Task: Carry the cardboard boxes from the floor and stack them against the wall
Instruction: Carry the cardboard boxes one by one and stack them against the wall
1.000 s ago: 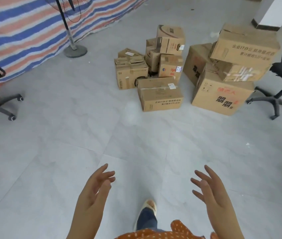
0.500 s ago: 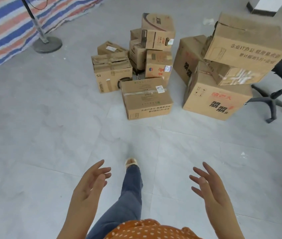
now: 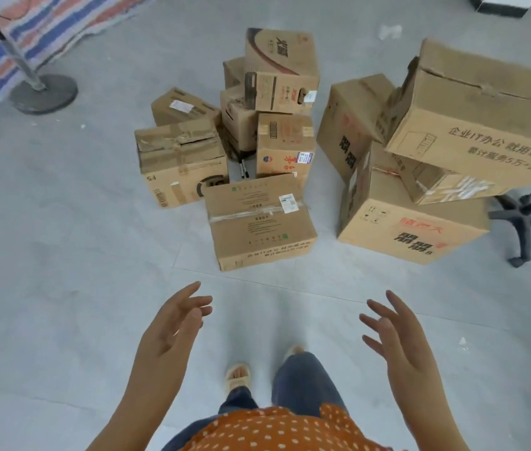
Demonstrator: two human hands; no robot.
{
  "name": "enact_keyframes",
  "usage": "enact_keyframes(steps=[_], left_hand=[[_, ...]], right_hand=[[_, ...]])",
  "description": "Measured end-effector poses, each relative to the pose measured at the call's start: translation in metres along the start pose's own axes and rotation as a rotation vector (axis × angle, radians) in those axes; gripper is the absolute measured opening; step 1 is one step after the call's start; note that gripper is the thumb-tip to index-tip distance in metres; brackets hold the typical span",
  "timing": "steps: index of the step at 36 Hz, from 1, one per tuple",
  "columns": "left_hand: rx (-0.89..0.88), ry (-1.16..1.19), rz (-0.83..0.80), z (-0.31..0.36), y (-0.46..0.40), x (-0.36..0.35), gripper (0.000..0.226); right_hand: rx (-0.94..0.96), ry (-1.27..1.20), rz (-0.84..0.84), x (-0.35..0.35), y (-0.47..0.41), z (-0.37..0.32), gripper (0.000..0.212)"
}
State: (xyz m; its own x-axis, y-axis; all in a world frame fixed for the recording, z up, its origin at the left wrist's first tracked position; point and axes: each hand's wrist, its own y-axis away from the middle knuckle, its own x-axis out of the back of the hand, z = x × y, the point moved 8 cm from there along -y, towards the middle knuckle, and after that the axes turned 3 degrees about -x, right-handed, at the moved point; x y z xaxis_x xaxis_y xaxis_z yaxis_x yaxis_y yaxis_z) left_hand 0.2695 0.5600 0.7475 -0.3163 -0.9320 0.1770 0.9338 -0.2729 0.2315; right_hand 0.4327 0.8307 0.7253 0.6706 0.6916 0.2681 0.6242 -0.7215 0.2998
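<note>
Several brown cardboard boxes lie in a loose pile on the grey tiled floor ahead of me. The nearest is a flat taped box (image 3: 259, 221) with a white label. Left of it stands a crumpled taped box (image 3: 181, 162); behind are small stacked boxes topped by a printed box (image 3: 280, 70). To the right a big box with red and black print (image 3: 410, 219) carries a large tilted box (image 3: 482, 115). My left hand (image 3: 173, 327) and my right hand (image 3: 394, 333) hover, fingers spread and holding nothing, just short of the nearest box.
A fan stand's round base (image 3: 43, 92) sits at the left by a striped tarp (image 3: 30, 30). A black office chair base (image 3: 527, 219) stands right of the big boxes. My feet (image 3: 238, 375) are on the floor below my hands.
I have walked closer to the pile, so the boxes appear larger and nearer. Both hands stay raised and spread, holding nothing.
</note>
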Motion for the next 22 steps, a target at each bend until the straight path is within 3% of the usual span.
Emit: enact_keyframes(steps=[8,14,19,20,22], left_hand=[[0.104,0.016,0.193,-0.005,-0.100,-0.046,0.023],[0.197,0.061,0.350,-0.011,-0.178,-0.090,0.024],[0.271,-0.021,0.338,-0.040,-0.247,-0.121,0.024],[0.291,-0.032,0.344,-0.052,-0.263,-0.125,0.028],[0.333,-0.075,0.341,-0.082,-0.296,-0.133,0.034]], right_hand=[[-0.064,0.112,-0.133,-0.005,-0.163,-0.007,0.044],[-0.050,0.279,-0.316,-0.021,-0.302,-0.044,0.038],[-0.052,0.371,-0.406,-0.049,-0.395,-0.038,0.067],[-0.064,0.392,-0.413,-0.056,-0.414,-0.029,0.065],[-0.116,0.413,-0.421,-0.073,-0.450,-0.003,0.038]])
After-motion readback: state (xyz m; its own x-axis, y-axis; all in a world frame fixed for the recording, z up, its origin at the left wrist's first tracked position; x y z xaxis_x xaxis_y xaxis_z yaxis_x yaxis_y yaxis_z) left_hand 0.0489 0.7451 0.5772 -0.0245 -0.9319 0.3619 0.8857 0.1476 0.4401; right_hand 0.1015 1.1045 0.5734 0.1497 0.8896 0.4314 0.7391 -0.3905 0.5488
